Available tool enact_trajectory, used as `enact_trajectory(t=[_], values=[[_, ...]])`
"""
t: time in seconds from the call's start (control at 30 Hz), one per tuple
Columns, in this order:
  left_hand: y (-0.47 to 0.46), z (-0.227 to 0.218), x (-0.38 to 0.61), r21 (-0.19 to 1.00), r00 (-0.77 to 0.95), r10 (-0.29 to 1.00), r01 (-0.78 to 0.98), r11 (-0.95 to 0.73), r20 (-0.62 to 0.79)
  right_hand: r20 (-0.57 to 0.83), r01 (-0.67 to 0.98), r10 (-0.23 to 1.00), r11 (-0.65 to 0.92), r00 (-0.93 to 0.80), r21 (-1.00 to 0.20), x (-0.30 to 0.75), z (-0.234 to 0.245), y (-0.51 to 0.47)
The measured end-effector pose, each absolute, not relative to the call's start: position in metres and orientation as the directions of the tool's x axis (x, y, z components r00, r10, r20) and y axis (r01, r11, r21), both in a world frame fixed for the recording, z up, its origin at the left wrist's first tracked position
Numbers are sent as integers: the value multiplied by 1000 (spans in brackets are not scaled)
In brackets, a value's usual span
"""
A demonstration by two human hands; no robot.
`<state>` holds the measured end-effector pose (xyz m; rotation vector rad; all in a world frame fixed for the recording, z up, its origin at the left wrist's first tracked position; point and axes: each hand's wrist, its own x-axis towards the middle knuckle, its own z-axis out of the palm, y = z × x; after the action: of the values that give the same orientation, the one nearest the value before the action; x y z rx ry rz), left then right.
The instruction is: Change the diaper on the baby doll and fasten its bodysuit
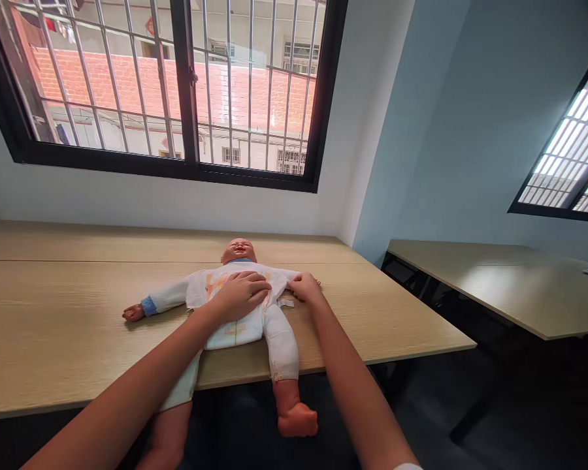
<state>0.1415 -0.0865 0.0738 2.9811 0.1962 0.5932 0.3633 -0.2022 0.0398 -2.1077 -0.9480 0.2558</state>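
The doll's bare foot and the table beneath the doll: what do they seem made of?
Foot: probably vinyl or soft plastic; it looks smooth, moulded and slightly shiny. Table: likely wood-effect laminate, satin finish, showing pale streaky grain; real veneer is possible.

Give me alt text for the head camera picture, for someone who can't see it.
A baby doll lies face up on a pale table, the person's left hand on its front and right hand, fingers curled, at its side. A barred window is behind.
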Motion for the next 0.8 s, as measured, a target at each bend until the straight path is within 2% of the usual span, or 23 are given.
enact_trajectory(t=[0.17,0.3,0.6,0.8], values=[[-90,75,139,122,914,161,124,-985,373,-17,580,879,-330,477,-745,362,47,-210],[-94,79,138,126,916,172,135,-983,363,-80,582,921,-308,382,-753,356,46,-212],[-99,83,139,117,924,202,172,-978,325,-38,576,917,-281,397,-768,343,53,-213],[-102,89,142,63,951,203,194,-979,234,-76,489,878,-332,472,-807,349,42,-201]])
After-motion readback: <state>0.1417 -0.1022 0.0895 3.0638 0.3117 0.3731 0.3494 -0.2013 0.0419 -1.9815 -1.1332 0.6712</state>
